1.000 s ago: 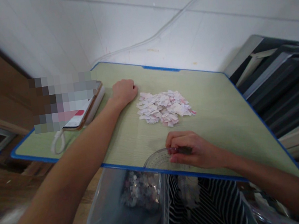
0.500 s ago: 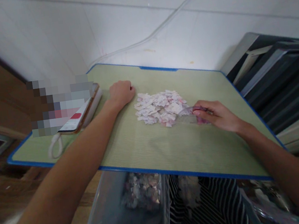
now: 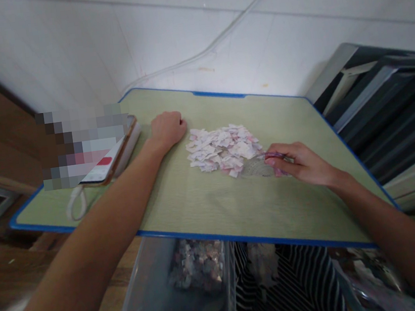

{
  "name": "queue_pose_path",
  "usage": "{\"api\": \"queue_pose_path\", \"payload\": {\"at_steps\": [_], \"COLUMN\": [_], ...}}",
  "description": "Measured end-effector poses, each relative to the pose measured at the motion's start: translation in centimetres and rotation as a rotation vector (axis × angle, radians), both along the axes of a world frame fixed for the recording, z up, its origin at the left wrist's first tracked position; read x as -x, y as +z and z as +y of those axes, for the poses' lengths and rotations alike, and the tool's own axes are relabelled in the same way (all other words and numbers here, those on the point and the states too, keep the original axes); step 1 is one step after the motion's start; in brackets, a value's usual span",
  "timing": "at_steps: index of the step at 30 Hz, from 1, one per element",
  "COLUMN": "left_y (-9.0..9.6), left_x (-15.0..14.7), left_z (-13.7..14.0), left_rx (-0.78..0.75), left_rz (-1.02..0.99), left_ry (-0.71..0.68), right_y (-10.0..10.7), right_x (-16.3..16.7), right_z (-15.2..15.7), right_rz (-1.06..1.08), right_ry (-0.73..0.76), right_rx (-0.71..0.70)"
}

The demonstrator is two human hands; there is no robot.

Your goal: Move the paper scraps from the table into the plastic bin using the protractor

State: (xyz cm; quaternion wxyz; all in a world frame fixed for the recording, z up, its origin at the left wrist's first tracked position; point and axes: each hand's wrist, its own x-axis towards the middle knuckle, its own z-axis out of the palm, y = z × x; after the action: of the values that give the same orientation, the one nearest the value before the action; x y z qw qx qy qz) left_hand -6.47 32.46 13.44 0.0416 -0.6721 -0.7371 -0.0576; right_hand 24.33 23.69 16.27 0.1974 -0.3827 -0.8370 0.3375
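A heap of small torn paper scraps (image 3: 221,146), mostly white with some pink, lies on the pale green table (image 3: 213,200). My right hand (image 3: 296,164), at the heap's right side, is closed around the pinkish-purple edge of a clear, ridged plastic piece (image 3: 258,167). Its see-through part is low over the table, close against the heap's lower right; its exact kind is unclear. To the left of the scraps, my left hand (image 3: 169,128) rests on the table with curled fingers. Whether those fingers enclose anything is hidden.
A phone (image 3: 101,164) with a white cable (image 3: 77,203) lies at the table's left. Below the front edge stands a clear plastic tub (image 3: 137,292) with scraps inside. Dark flat panels (image 3: 395,100) lean along the right; a white wall (image 3: 176,32) rises behind.
My right hand has shifted slightly left and down, and the clear plastic piece has tilted so its ridges show more. My left hand and the heap look about the same.
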Motion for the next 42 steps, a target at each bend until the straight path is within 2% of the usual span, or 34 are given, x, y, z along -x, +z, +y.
{"api": "queue_pose_path", "payload": {"at_steps": [3,8,13,18,23,29,35,40,42], "left_y": [0.0,0.0,-0.1,0.0,0.1,0.0,0.2,0.0,0.0], "left_x": [0.0,0.0,0.0,0.0,-0.1,0.0,-0.1,0.0,0.0], "left_z": [0.0,0.0,0.1,0.1,0.0,0.1,0.0,0.0,0.1], "left_rx": [0.003,-0.007,0.002,0.007,0.011,-0.002,0.012,0.007,0.0], "left_rz": [0.005,0.002,-0.009,-0.024,-0.003,-0.004,-0.001,-0.001,-0.006], "left_ry": [0.001,-0.008,0.006,0.006,0.003,0.008,-0.003,-0.002,-0.001], "right_y": [0.3,0.2,-0.2,-0.3,-0.1,-0.1,-0.4,-0.4,-0.5], "right_x": [0.0,0.0,0.2,0.2,0.3,0.2,1.0,0.9,0.9], "right_z": [-0.2,-0.1,-0.1,-0.1,-0.3,-0.2,-0.8,-0.8,-0.7], "right_rz": [0.006,0.029,-0.004,0.007,0.0,0.014,0.023,0.034,0.029], "right_ry": [0.017,-0.045,0.028,-0.042,0.026,-0.064,0.082,0.006,0.024], "right_rx": [0.023,-0.048,0.019,-0.023,0.003,-0.065,-0.026,-0.062,-0.049]}}
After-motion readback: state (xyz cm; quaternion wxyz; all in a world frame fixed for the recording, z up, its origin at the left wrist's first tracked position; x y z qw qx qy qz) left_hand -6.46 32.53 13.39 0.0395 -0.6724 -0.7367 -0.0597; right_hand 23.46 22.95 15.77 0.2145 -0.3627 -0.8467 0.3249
